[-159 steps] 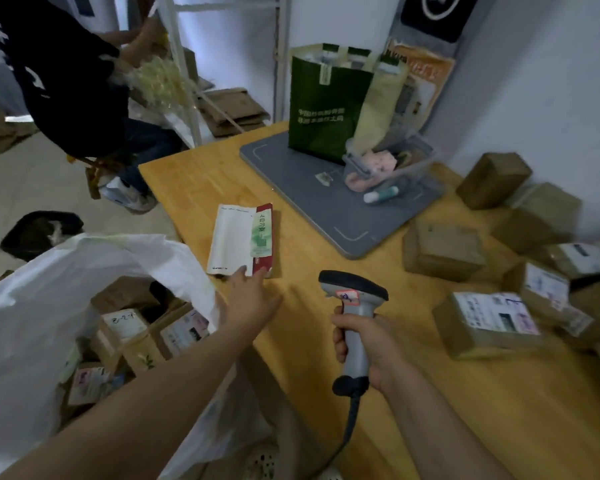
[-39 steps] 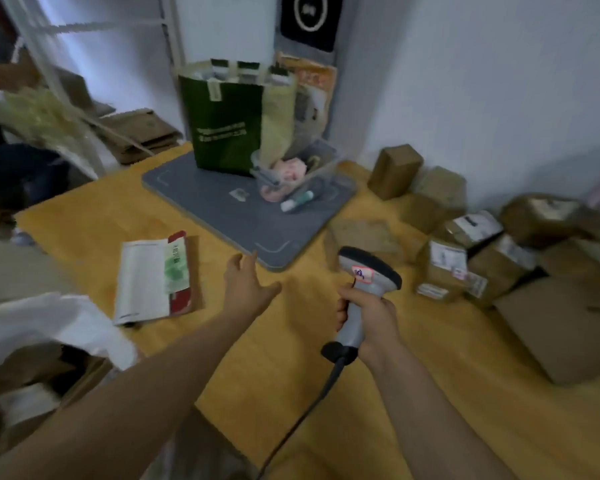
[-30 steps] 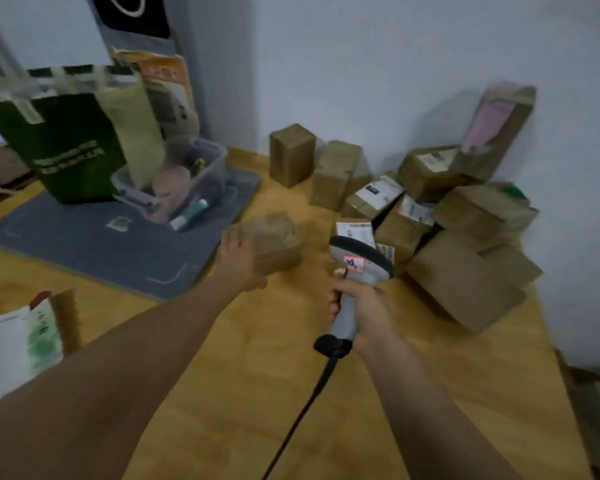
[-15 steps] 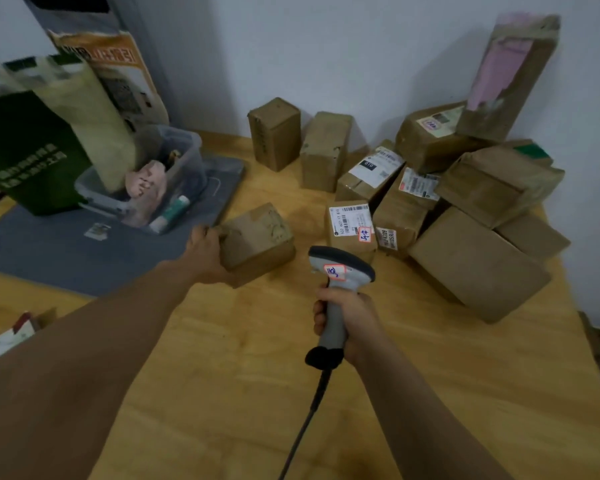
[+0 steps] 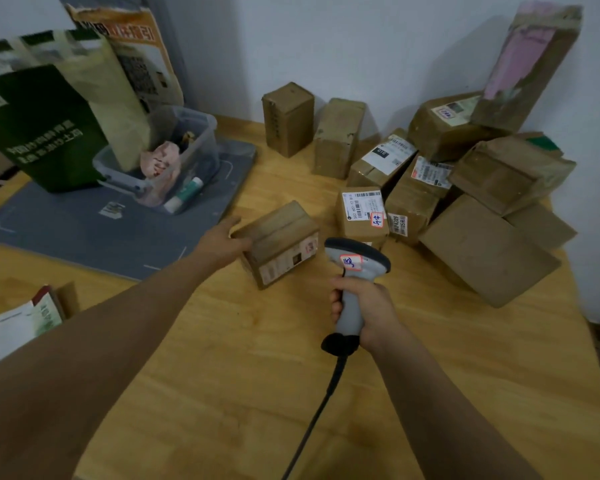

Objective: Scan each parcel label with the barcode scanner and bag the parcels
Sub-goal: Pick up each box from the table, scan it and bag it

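A booklet (image 5: 18, 320) lay at the left edge of the wooden table (image 5: 257, 393). Beyond it, a grey mat (image 5: 84, 230) carried a green paper bag (image 5: 39, 133) and a clear plastic bin (image 5: 187, 143). Against the wall on the right stood a heap of brown parcels (image 5: 482, 188), some showing white labels. The small parcel (image 5: 281, 240) sat alone between mat and heap, just beside the nearest labelled box. Its long axis ran from near-left to far-right, with the labelled face turned toward the person. The left hand (image 5: 222, 242) clasped its left end, thumb at the far edge and fingers against the near side. The barcode scanner (image 5: 355, 271) stood upright just right of it, head aimed away from the person. The right hand (image 5: 364, 306) was wrapped firmly round the handle, with the cable trailing toward the near edge.
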Action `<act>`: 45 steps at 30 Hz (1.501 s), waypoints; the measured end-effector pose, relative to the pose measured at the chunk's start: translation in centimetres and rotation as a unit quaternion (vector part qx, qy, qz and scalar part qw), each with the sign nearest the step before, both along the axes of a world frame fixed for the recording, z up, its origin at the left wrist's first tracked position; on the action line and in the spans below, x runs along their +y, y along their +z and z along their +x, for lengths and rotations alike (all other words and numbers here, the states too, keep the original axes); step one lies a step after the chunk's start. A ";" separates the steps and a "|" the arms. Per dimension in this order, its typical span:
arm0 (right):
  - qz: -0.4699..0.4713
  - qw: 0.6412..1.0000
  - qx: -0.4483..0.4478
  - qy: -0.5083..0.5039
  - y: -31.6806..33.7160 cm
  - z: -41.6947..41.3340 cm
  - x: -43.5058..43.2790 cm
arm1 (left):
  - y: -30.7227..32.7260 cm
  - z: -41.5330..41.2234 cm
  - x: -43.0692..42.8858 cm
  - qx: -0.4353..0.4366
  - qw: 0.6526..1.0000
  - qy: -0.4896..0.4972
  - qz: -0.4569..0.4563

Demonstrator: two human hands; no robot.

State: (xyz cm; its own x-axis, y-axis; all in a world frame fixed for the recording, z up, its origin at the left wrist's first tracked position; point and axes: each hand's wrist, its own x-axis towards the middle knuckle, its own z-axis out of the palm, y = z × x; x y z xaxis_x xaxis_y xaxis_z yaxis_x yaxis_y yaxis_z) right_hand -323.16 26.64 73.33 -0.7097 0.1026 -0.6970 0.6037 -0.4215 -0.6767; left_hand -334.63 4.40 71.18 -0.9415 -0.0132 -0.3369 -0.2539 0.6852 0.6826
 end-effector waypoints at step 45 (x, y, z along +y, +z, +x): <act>0.117 0.967 0.091 0.205 6.7 7.0 -7.6 | 1.9 8.5 -7.6 0.007 0.957 0.182 0.225</act>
State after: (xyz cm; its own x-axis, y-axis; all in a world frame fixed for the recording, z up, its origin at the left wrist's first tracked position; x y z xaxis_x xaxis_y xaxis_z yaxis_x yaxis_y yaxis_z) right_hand -316.14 19.06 80.02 -0.8335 -0.0729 -0.5477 0.5488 0.0059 -0.8360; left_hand -326.15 -3.15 73.10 -0.9070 -0.1971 -0.3722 -0.4077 0.1890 0.8933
